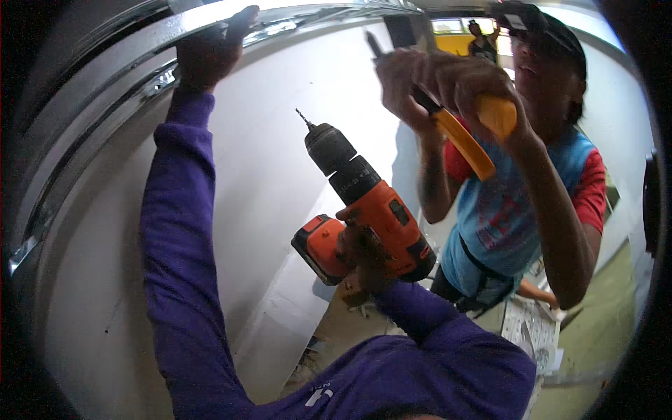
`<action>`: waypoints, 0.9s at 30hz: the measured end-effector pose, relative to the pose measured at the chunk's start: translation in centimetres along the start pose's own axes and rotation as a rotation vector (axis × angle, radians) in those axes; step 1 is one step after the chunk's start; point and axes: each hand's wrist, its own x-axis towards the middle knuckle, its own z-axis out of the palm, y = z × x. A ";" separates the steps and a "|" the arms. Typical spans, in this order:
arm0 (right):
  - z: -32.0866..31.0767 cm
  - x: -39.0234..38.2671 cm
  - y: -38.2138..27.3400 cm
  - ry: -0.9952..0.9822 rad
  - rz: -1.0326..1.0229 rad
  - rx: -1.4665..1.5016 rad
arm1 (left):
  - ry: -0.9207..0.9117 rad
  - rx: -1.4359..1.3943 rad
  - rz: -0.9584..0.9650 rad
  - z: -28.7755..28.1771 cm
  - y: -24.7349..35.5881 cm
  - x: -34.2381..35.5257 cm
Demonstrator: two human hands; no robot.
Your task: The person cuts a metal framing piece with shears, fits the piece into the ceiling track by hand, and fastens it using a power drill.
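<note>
My left hand [210,56] reaches up and grips a shiny metal channel [150,36], its fingers passing partly out of sight behind the metal. In my right hand [364,255] is an orange and black cordless drill [385,213], held by its handle. Fitted in the drill's black chuck [329,148] is a thin drill bit [303,117] that points up and to the left, with its tip apart from the metal. A co-worker's hands [448,80], close on the right, hold a dark-jawed hand tool with yellow-orange handles [467,145].
More metal channels [56,178] curve along the upper left, beside a white wall [280,77]. The co-worker [511,203], in a blue and red shirt and dark cap, stands at the right. A second person [483,45] is farther back. A perforated white surface [528,325] lies below, at lower right.
</note>
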 end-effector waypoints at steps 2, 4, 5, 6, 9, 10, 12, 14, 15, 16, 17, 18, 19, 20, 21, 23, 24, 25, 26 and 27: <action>0.8 -1.5 -4.7 -0.029 -0.001 0.130 | -0.101 -0.018 0.036 0.2 -1.0 -0.8; 0.3 6.8 -14.8 -0.458 -0.405 -0.232 | -0.045 -0.233 -0.075 -0.2 -1.1 -0.6; 0.4 11.1 -18.7 -0.669 -0.603 -0.354 | 0.068 0.046 0.149 0.1 -2.0 -1.9; 0.0 14.2 -21.7 -0.810 -0.709 -0.432 | 0.023 0.059 0.137 0.1 -2.5 -1.6; -4.7 17.3 -23.1 -0.808 -0.617 -0.613 | -0.017 -0.428 -0.345 -3.1 3.9 2.8; -5.2 17.1 -22.4 -0.770 -0.546 -0.665 | -0.020 -0.424 -0.341 -3.0 3.0 1.9; -6.4 16.4 -21.9 -0.676 -0.395 -0.782 | 0.241 -0.068 -0.042 -2.5 2.3 2.2; -7.1 16.9 -23.0 -0.646 -0.346 -0.871 | 0.181 -0.383 -0.250 -2.4 3.0 3.4; -6.7 17.3 -23.4 -0.650 -0.347 -0.890 | 0.190 -0.323 -0.177 -1.9 2.5 3.2; -6.3 17.6 -23.8 -0.654 -0.352 -0.904 | 0.202 -0.264 -0.106 -1.4 1.9 3.0; -4.4 18.0 -22.3 -0.685 -0.381 -0.831 | 0.157 -0.160 -0.002 -1.5 -0.7 0.8; -3.4 18.0 -22.5 -0.699 -0.402 -0.829 | 0.160 -0.087 0.072 -1.6 -1.8 0.3; -2.3 18.0 -22.7 -0.717 -0.425 -0.821 | 0.160 -0.012 0.147 -1.7 -2.9 -0.2; -2.8 18.0 -24.0 -0.718 -0.439 -0.872 | 0.196 0.037 0.200 -0.9 -2.0 0.9; -3.3 18.3 -24.3 -0.728 -0.442 -0.887 | 0.117 -0.109 0.111 -0.8 0.0 1.3; -2.6 18.6 -25.0 -0.762 -0.488 -0.886 | 0.135 -0.127 0.112 -1.5 1.1 2.1; -1.9 18.8 -25.0 -0.785 -0.516 -0.872 | 0.138 -0.136 0.115 -1.8 1.0 2.2; -0.9 18.9 -25.6 -0.809 -0.561 -0.854 | 0.139 -0.170 0.062 -1.9 0.3 2.0; -0.1 18.9 -25.9 -0.830 -0.603 -0.836 | 0.140 -0.206 0.009 -1.9 -0.3 1.9; -0.2 18.9 -26.0 -0.840 -0.636 -0.833 | 0.156 -0.113 0.063 -2.4 0.8 2.2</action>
